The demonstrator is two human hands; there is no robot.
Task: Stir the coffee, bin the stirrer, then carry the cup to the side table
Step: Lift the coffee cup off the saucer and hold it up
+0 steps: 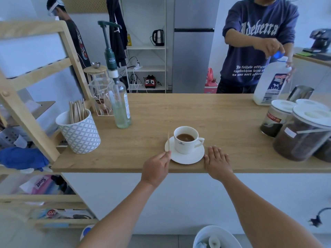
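Observation:
A white cup [186,140] of brown coffee stands on a white saucer [186,158] near the front edge of the wooden counter [215,113]. My left hand [156,167] pinches a thin wooden stirrer [168,141] upright just left of the saucer, outside the cup. Flat on the counter edge lies my right hand [217,161], fingers spread, touching the saucer's right side and holding nothing. A white bin [200,237] with some rubbish in it shows on the floor below, at the bottom edge.
A patterned pot of wooden stirrers [80,129] and a syrup pump bottle [120,102] stand at left by a wooden shelf frame. Coffee jars [302,133] crowd the right. Across the counter a person holds a milk jug [270,83]; another person stands far left.

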